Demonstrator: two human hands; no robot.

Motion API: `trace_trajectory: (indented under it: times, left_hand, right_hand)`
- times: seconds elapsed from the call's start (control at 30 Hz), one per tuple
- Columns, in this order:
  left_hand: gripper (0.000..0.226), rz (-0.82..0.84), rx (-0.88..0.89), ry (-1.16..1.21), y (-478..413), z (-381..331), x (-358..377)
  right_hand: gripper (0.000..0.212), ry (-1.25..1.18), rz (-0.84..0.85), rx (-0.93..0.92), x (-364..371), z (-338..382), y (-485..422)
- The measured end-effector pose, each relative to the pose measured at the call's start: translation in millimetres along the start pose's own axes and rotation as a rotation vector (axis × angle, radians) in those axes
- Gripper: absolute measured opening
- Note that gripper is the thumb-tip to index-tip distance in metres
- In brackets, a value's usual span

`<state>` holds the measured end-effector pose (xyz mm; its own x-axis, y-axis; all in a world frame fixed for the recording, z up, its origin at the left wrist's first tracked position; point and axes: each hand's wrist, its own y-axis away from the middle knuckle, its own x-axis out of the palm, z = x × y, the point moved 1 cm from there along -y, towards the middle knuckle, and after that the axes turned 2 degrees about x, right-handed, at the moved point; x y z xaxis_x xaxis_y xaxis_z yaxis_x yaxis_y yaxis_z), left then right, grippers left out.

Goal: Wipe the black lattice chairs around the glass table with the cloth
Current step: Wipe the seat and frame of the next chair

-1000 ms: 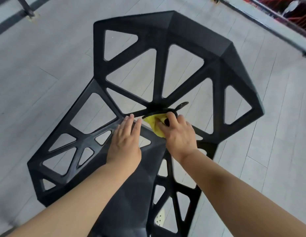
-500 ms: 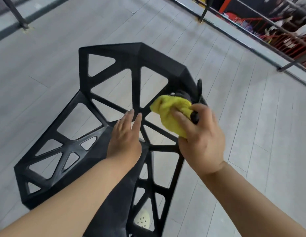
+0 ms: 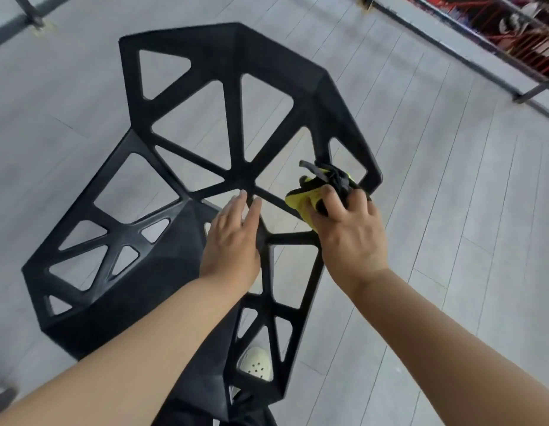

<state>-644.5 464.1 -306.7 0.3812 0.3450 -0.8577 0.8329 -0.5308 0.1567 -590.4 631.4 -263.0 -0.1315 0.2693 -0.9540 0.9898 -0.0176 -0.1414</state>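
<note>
- Right grip (image 3: 350, 229) curls round cloth (image 3: 300, 198), pressed on chair (image 3: 233, 179) strut
- Left grip (image 3: 233, 241) lies flat, holding nothing, bracing lattice
- Step: wiping struts; next likely needs cloth drawn along neighbouring bars

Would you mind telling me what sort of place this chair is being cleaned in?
Probably an indoor seating area, perhaps a café mezzanine or upper floor, though that is uncertain. A designer-style black lattice chair stands on grey plank flooring, and a black metal railing runs along the floor's edge.

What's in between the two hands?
In the head view, black bars of the chair and a gap showing floor lie between left hand and right hand.
</note>
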Motion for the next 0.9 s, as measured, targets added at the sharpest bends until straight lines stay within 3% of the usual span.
trace_trajectory:
  times: [0.1, 0.27, 0.4, 0.47, 0.6, 0.9]
  left_hand:
    - [0.074, 0.024, -0.032, -0.007, 8, 13, 6]
    - [0.072, 0.026, -0.052, -0.023, 12, 33, 14]
    - [0.070, 0.056, -0.082, -0.031, 12, 51, 24]
    - [0.070, 0.069, -0.103, -0.031, 14, 60, 30]
    - [0.069, 0.093, -0.136, -0.033, 19, 76, 43]
    - [0.068, 0.141, -0.222, -0.019, 22, 96, 58]
  right_hand:
    - [0.037, 0.003, 0.059, -0.060, -7, 12, 8]
    - [0.046, 0.050, 0.331, -0.068, 22, 30, 32]
    - [0.032, 0.081, 0.541, -0.202, 58, 58, 15]
    - [0.045, 0.081, 0.602, -0.245, 78, 76, 5]
    - [0.066, 0.041, 0.581, -0.270, 112, 102, -13]
    - [0.044, -0.029, 0.563, -0.297, 134, 122, 4]
